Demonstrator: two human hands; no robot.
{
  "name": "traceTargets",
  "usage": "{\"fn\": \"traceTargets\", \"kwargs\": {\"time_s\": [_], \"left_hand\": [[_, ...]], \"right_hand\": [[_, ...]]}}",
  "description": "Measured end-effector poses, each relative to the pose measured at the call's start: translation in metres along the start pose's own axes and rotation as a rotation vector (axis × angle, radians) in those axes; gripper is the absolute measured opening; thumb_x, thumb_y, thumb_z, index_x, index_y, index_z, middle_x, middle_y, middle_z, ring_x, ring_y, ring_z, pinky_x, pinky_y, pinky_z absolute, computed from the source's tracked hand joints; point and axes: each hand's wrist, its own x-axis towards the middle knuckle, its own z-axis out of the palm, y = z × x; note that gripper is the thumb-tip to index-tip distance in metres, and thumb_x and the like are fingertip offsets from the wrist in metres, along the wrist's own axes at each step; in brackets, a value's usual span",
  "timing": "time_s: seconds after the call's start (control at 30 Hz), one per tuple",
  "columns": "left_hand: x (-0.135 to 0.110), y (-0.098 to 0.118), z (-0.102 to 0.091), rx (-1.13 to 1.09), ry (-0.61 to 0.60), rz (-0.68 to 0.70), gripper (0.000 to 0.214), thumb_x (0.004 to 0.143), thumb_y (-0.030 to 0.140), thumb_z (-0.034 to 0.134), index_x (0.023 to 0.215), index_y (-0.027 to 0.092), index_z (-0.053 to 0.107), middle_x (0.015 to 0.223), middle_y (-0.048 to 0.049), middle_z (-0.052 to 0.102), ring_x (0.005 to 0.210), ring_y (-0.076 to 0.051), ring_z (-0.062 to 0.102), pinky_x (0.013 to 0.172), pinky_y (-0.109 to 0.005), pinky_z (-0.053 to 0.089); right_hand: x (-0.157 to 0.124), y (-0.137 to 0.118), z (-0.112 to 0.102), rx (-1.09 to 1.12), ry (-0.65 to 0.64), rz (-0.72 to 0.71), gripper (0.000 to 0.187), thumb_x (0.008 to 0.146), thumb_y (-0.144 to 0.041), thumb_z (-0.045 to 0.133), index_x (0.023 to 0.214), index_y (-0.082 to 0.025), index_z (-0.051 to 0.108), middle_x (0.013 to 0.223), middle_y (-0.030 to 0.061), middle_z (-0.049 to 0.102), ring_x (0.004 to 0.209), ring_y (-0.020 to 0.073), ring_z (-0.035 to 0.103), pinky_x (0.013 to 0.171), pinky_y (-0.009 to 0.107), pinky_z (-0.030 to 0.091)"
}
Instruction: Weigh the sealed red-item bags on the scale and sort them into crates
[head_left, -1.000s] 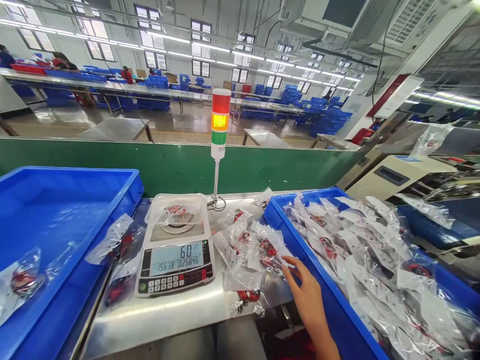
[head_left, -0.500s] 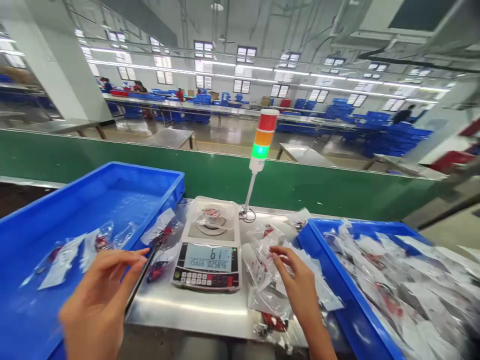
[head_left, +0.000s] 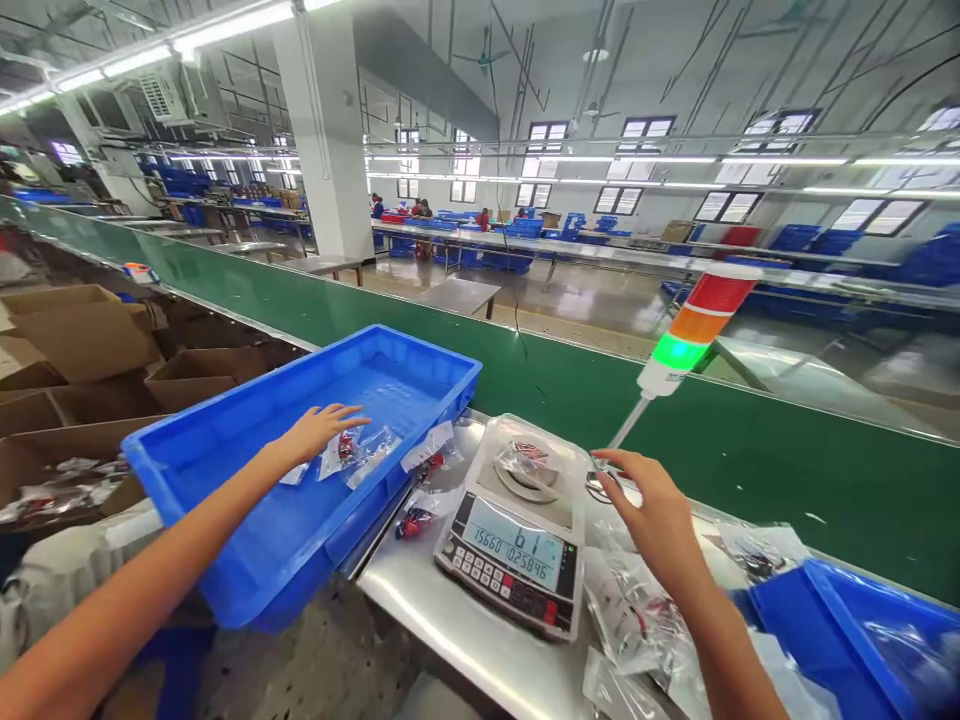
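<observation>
My left hand [head_left: 319, 430] reaches into the blue tray [head_left: 225, 440] on the left, fingers spread flat over small clear bags with red parts [head_left: 349, 450]. My right hand [head_left: 649, 500] hovers just right of the counting scale [head_left: 517, 535], fingers curled; what they hold, if anything, is hidden. On the scale's pan lies one clear bag [head_left: 525, 462], and the display reads 61. More clear bags [head_left: 637, 620] lie on the steel table under my right forearm.
A signal tower [head_left: 694, 325] lit green stands behind the scale. A green conveyor belt [head_left: 525, 360] runs along the back. Cardboard boxes [head_left: 82, 340] sit at the left. A second blue tray [head_left: 855, 620] is at the right. People work at distant tables.
The view has swung left. My left hand moved forward into the left blue tray and opened flat. My right hand moved from the loose bags to beside the scale.
</observation>
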Motion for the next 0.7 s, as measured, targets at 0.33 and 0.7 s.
{"fn": "traceTargets", "kwargs": {"time_s": [0.33,0.7], "left_hand": [[0.049,-0.012,0.001,-0.017,0.195,0.151,0.025,0.084,0.034,0.054,0.061,0.023,0.054,0.109,-0.0122,0.076,0.114,-0.033,0.066,0.108,-0.057,0.043],[0.083,0.162,-0.073,-0.171,0.396,0.243,0.033,0.101,0.037,0.03,0.107,0.022,0.059,0.092,-0.01,0.072,0.084,-0.028,0.067,0.072,-0.038,0.05]], "right_hand": [[0.029,0.003,0.032,-0.104,-0.162,-0.076,0.02,0.082,-0.021,0.075,0.101,-0.025,0.074,0.114,0.0064,0.077,0.112,0.0269,0.065,0.1,0.044,0.052],[0.019,-0.006,-0.043,-0.108,0.22,0.303,0.031,0.089,-0.037,0.05,0.091,-0.021,0.075,0.092,0.0084,0.081,0.09,0.0272,0.073,0.079,0.036,0.053]]}}
